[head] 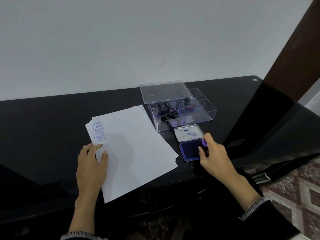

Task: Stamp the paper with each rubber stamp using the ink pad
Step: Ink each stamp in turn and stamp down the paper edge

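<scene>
— Stamp [204, 143] position? 
— Your right hand [212, 156] pinches it on the open ink pad [187, 151].
— Left grip?
— Your left hand [92, 160] lies flat on the paper [135, 146]; spare stamps sit in the clear box [199, 116] beyond.

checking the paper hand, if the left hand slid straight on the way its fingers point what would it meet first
Probably the stacked blue SAMPLE imprints on the white paper sheets: the left hand lies flat there, fingers pointing up the sheet toward them. Nothing else seems to lie between.
</scene>
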The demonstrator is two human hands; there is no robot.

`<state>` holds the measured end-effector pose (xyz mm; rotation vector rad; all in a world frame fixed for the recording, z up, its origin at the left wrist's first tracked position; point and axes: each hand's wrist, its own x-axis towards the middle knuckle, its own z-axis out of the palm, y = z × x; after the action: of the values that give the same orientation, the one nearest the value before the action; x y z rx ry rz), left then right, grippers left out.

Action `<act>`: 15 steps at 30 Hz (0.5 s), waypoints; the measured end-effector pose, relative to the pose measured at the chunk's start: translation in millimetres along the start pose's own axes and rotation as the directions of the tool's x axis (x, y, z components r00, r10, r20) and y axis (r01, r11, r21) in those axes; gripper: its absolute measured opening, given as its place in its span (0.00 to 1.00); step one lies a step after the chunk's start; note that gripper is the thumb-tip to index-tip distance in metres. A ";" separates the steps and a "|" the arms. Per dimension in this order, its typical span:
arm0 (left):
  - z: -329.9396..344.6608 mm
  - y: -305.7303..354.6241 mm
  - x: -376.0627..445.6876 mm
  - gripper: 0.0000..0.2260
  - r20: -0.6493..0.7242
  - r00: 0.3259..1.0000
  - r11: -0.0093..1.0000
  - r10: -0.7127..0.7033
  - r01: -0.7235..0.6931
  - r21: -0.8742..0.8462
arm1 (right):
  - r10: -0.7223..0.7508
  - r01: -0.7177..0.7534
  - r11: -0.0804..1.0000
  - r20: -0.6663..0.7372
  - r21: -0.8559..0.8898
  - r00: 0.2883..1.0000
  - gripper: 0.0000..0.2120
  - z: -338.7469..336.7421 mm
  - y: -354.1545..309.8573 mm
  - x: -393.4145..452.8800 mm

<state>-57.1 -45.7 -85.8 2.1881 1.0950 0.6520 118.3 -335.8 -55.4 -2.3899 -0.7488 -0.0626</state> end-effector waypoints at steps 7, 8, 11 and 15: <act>-4.2 -2.3 3.2 0.13 -0.097 0.995 0.973 -0.022 -0.001 -0.229 | -0.017 0.020 0.944 0.011 -0.329 1.000 0.11 -5.4 -30.7 4.8; -4.4 -2.9 3.6 0.13 -0.105 0.994 0.968 -0.027 0.000 -0.251 | -0.044 0.035 0.953 -0.023 -0.300 0.999 0.11 -0.3 -41.8 4.8; -5.8 -3.0 2.4 0.13 -0.115 0.993 0.952 -0.027 -0.010 -0.306 | -0.033 0.034 0.999 -0.061 0.013 0.998 0.09 24.8 -77.5 7.5; -6.6 -6.0 2.3 0.15 -0.100 0.995 0.944 -0.022 -0.012 -0.329 | 0.048 -0.028 0.927 -0.044 0.373 0.998 0.09 61.7 -112.4 11.2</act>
<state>-63.4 -39.0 -85.1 1.8818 0.9621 0.8852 59.9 -222.1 -40.2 -2.0304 -0.6258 0.0316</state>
